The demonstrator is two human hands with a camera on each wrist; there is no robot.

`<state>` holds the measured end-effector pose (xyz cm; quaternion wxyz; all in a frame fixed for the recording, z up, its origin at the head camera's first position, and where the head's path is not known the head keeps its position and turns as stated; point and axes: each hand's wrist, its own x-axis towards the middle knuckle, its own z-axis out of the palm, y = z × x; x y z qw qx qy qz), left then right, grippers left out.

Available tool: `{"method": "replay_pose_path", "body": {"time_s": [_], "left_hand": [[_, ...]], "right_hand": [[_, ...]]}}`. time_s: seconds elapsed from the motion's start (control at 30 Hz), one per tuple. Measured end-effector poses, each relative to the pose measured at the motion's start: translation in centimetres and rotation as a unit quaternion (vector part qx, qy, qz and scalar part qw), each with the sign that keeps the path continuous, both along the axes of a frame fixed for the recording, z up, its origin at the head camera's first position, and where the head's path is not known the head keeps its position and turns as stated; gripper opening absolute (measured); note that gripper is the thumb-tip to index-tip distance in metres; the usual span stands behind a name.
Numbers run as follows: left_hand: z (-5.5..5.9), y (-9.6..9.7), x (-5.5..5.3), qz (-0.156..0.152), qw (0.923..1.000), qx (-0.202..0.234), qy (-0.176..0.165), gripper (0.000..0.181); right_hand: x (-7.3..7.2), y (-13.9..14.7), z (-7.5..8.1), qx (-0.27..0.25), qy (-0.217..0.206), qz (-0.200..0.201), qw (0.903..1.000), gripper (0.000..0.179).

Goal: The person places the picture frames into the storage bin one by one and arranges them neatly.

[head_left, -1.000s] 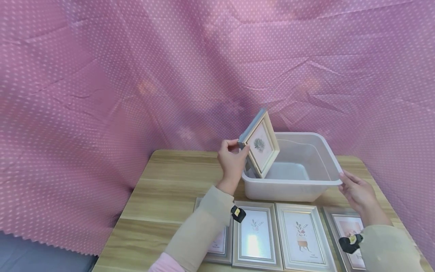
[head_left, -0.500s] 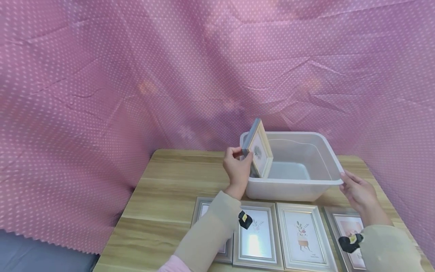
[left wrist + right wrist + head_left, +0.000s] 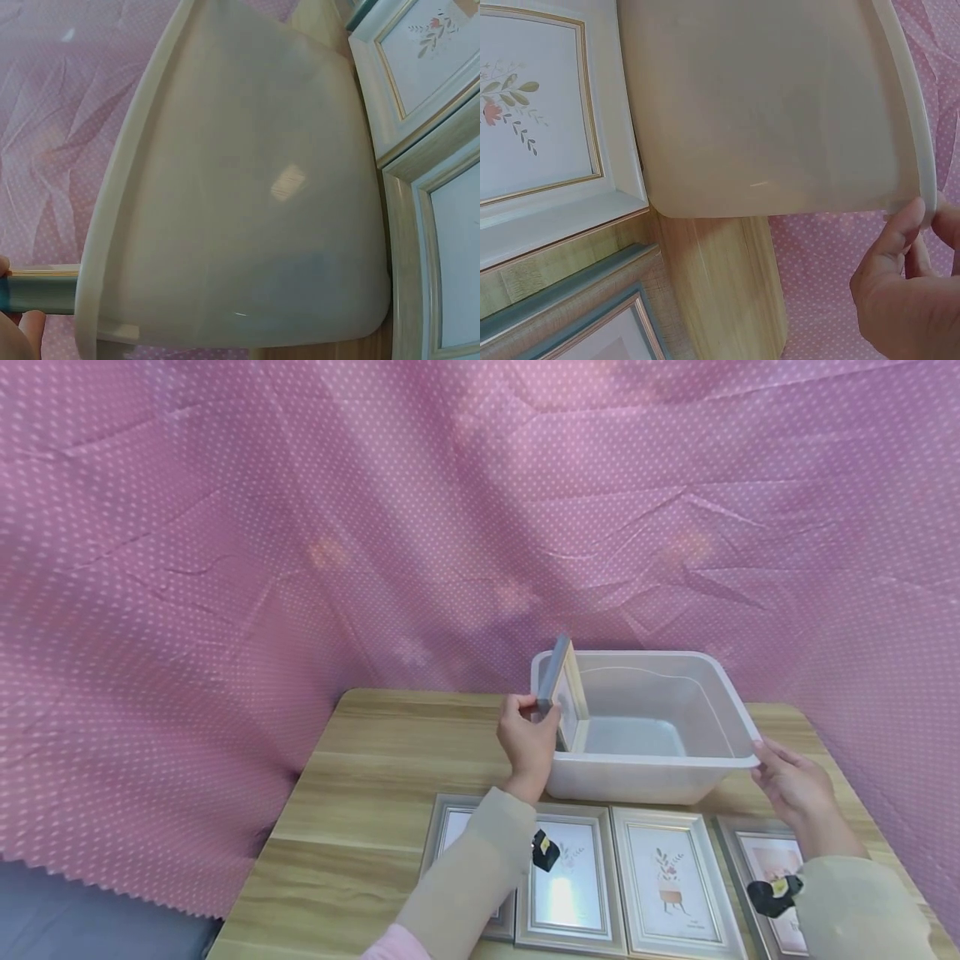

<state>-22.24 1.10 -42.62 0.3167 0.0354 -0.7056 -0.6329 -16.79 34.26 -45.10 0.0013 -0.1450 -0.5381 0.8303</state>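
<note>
My left hand point(image 3: 528, 739) pinches the near upper corner of a picture frame point(image 3: 570, 697) with a pale gold front and grey side. The frame stands steeply on edge inside the left end of a white plastic bin point(image 3: 645, 777), its top above the rim. In the left wrist view, the picture frame's grey edge point(image 3: 45, 291) shows between thumb and fingers at the bin's rim point(image 3: 101, 225). My right hand point(image 3: 798, 781) pinches the bin's near right corner. The right wrist view shows that hand point(image 3: 911, 292) with thumb and fingers on the rim.
Several picture frames lie face up in a row before the bin, among them a silver one point(image 3: 567, 877), a white one point(image 3: 667, 881) and a grey one point(image 3: 768, 860) at right. Behind the wooden table point(image 3: 405, 735) hangs a pink dotted cloth point(image 3: 420, 527).
The picture frame has gone lower and leftward into the bin and stands more upright. My left hand has moved down and slightly right with it. The right hand stays on the rim.
</note>
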Motion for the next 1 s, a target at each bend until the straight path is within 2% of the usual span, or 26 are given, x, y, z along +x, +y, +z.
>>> {"method": "replay_pose_path", "body": {"time_s": [0.47,0.77,1.0], "left_hand": [[-1.5,0.2,0.0,0.042,0.9977,-0.048,-0.022,0.026],[-2.4,0.1,0.0,0.051,0.996,-0.073,0.005,0.027],[-3.1,0.2,0.2,0.05,0.9948,-0.085,0.023,0.028]], "right_hand": [[0.1,-0.1,0.2,0.004,-0.03,-0.002,0.9996,0.013],[0.1,-0.3,0.2,0.044,-0.057,-0.02,0.9972,0.01],[0.1,-0.5,0.2,0.043,-0.054,-0.036,0.9969,0.008]]}}
